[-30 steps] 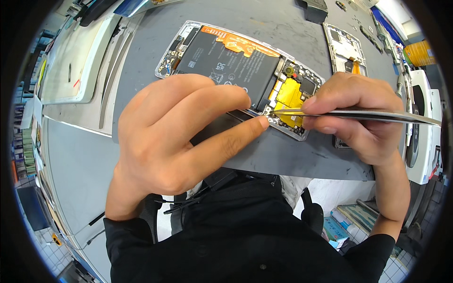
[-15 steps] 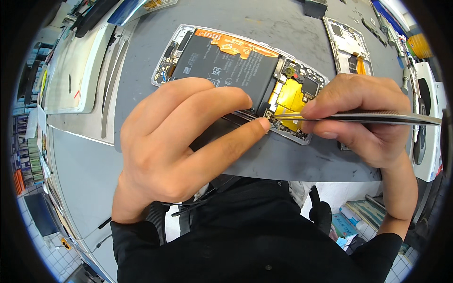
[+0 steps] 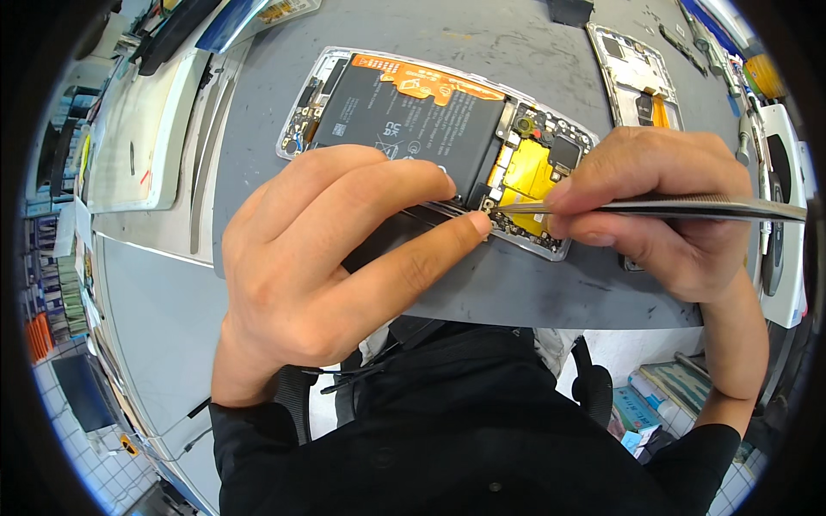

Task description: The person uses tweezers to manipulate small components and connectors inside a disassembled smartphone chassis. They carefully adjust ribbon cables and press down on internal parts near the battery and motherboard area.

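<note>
An opened phone [image 3: 404,120] lies slightly askew on the grey mat, showing a black battery [image 3: 370,112], an orange flex [image 3: 430,86] and a yellow-covered section [image 3: 529,168] at its right end. My left hand [image 3: 335,258] is over its lower edge with fingers bent and apart; the index fingertip touches the small parts below the battery's right corner, and the thumb is hidden. In my right hand [image 3: 654,198], thumb and fingers pinch silver tweezers [image 3: 731,207], whose fine tips reach the board beside that left fingertip.
Another phone frame [image 3: 637,77] lies behind my right hand. A white tray [image 3: 138,155] and metal strips are at the left. Tools [image 3: 705,47], a yellow container [image 3: 762,76] and a white case [image 3: 785,258] line the right. A dark block [image 3: 570,10] stands at the back.
The whole view has shifted a little between frames. Both hands stay at the same corner of the board, and the tweezer tips have moved only very slightly.
</note>
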A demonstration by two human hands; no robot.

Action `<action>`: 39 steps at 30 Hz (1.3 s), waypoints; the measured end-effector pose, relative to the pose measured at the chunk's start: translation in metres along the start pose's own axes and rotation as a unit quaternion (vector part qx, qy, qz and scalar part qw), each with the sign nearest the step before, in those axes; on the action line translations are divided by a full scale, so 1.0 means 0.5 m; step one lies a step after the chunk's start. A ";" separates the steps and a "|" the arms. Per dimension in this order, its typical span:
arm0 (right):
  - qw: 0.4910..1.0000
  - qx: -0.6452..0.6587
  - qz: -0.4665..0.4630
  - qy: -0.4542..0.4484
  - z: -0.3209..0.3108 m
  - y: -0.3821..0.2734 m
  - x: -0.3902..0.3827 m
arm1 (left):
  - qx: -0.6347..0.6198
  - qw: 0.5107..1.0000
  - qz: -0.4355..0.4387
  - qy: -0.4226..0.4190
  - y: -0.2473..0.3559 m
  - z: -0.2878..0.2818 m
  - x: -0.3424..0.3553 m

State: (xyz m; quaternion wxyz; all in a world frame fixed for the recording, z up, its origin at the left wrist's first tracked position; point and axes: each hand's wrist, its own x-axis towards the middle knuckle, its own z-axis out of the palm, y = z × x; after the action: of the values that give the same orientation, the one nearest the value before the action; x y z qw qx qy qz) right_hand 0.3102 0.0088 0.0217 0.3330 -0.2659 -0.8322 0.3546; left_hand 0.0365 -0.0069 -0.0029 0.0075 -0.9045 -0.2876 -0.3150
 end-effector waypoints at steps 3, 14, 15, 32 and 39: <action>1.000 0.006 0.005 0.008 0.002 -0.002 -0.001 | -0.001 1.000 -0.001 0.001 0.001 -0.001 0.002; 1.000 0.010 -0.006 0.008 0.001 0.006 -0.003 | 0.005 1.000 -0.010 0.007 0.004 0.002 0.000; 1.000 0.011 -0.005 0.008 0.001 0.005 -0.003 | 0.005 1.000 -0.012 0.007 0.004 0.002 0.000; 0.999 0.045 0.006 0.013 0.006 0.012 -0.006 | -0.003 1.000 -0.013 0.010 0.003 0.002 0.000; 0.998 0.066 -0.003 0.020 0.010 0.021 -0.006 | -0.003 1.000 -0.002 0.020 0.000 0.007 -0.001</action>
State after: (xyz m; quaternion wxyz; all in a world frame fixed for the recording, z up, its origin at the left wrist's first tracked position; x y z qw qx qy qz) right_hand 0.3104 0.0109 0.0099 0.3675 -0.2485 -0.8009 0.4021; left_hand 0.0382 -0.0062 -0.0061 0.0099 -0.8975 -0.2879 -0.3340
